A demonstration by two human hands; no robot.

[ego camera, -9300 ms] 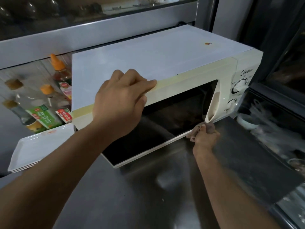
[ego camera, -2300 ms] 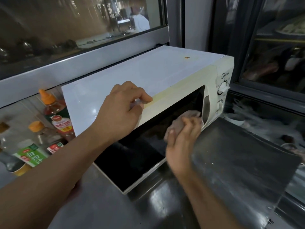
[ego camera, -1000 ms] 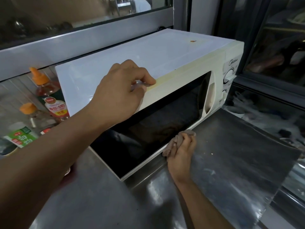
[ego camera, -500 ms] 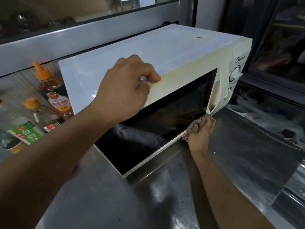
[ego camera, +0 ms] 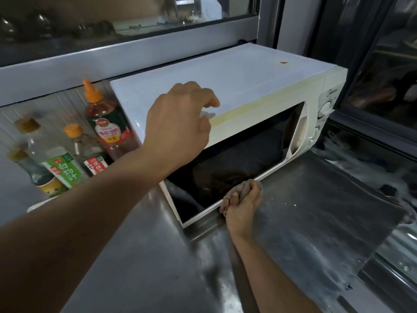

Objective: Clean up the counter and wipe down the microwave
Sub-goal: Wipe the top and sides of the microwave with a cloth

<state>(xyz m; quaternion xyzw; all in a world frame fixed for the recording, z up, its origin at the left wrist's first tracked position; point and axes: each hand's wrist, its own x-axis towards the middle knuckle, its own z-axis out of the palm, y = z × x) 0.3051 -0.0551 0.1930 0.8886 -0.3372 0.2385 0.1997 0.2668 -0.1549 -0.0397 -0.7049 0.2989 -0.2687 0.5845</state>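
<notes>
A white microwave (ego camera: 237, 80) with a dark glass door stands on the steel counter (ego camera: 304, 211), its control dials at the right end. My left hand (ego camera: 180, 125) rests on the microwave's top front edge, fingers curled over it. My right hand (ego camera: 244, 204) grips a bunched brownish cloth (ego camera: 239, 192) and presses it against the door's lower white frame, near the middle of the bottom edge. A small orange spot (ego camera: 282, 62) marks the microwave's top.
Several sauce bottles stand left of the microwave, among them an orange-capped red one (ego camera: 106, 123) and a green-labelled one (ego camera: 61, 168). A white tray edge (ego camera: 38, 205) peeks out below them. A window ledge runs behind; dark glass cabinets stand at the right.
My right hand has slid the cloth leftwards along the door's bottom edge, away from the handle. My left hand stays on the microwave's top edge.
</notes>
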